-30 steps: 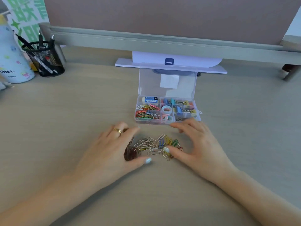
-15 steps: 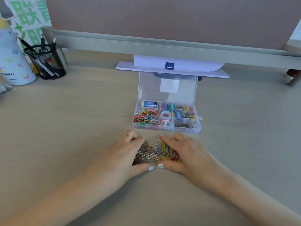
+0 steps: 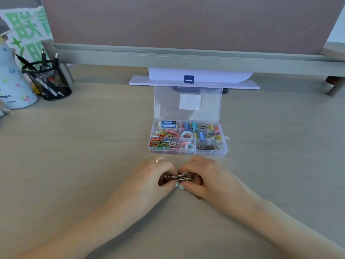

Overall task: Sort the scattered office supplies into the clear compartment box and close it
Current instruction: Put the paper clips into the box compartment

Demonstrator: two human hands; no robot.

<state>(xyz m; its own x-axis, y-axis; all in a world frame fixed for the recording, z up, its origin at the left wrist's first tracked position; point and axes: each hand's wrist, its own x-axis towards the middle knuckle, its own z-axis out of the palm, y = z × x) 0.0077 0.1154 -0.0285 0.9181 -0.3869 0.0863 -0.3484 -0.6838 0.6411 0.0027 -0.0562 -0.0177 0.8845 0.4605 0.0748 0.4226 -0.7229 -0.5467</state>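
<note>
A clear compartment box (image 3: 224,153) sits on the desk with its lid (image 3: 209,101) standing upright. Inside lie coloured paper clips (image 3: 163,140), an eraser (image 3: 167,124), tape rings (image 3: 187,135), binder clips (image 3: 205,132) and a dark item at front right. Just in front of the box, my left hand (image 3: 158,174) and my right hand (image 3: 207,176) press together around a bunch of paper clips (image 3: 180,177) on the desk. Only the top of the bunch shows between my fingers; the rest is hidden.
A black mesh pen cup (image 3: 49,81) and a white patterned bottle (image 3: 13,81) stand at the far left. A white monitor base (image 3: 194,81) lies right behind the box lid, under a grey partition rail (image 3: 186,57).
Both hands have swept inward from either side of the spread-out paper clips, gathering them into one tight bunch. Thumbs now touch in front of it.
</note>
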